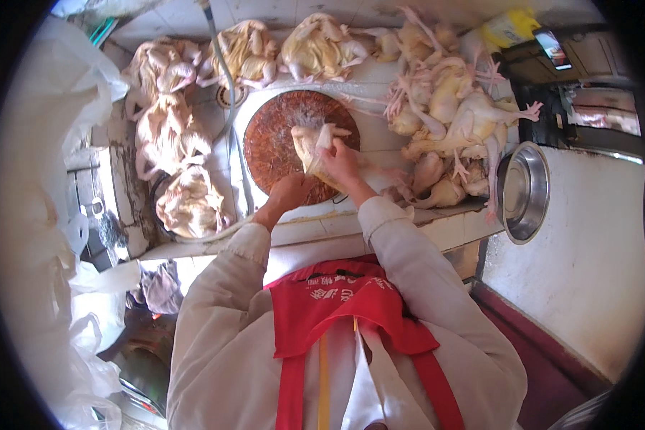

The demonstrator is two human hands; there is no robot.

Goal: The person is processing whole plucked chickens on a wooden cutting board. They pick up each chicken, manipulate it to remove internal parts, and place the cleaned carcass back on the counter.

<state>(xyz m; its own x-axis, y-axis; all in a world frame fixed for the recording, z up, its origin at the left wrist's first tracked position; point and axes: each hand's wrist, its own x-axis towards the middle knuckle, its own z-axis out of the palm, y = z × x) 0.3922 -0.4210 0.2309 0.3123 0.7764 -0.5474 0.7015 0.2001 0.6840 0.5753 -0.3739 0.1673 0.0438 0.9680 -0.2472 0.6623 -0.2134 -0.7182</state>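
Note:
A plucked chicken carcass [305, 144] lies on a round, reddish-brown chopping block [269, 140]. My right hand [342, 164] closes on a pale part of the bird, near its upper right side. Lower down and to the left, my left hand [292, 189] has its fingers curled at the bird's near edge and seems to pinch a part of it. The fingers hide much of what each hand grips, so I cannot tell which parts of the carcass these are. Pale feet from the right reach close to the block.
More plucked chickens [322, 48] line the back and left of the tiled counter. To the right, a heap of whole chickens [451, 107] has feet jutting over the edge, beside a metal basin [524, 193]. A hose [226, 70] runs left of the block, near a drain [231, 97].

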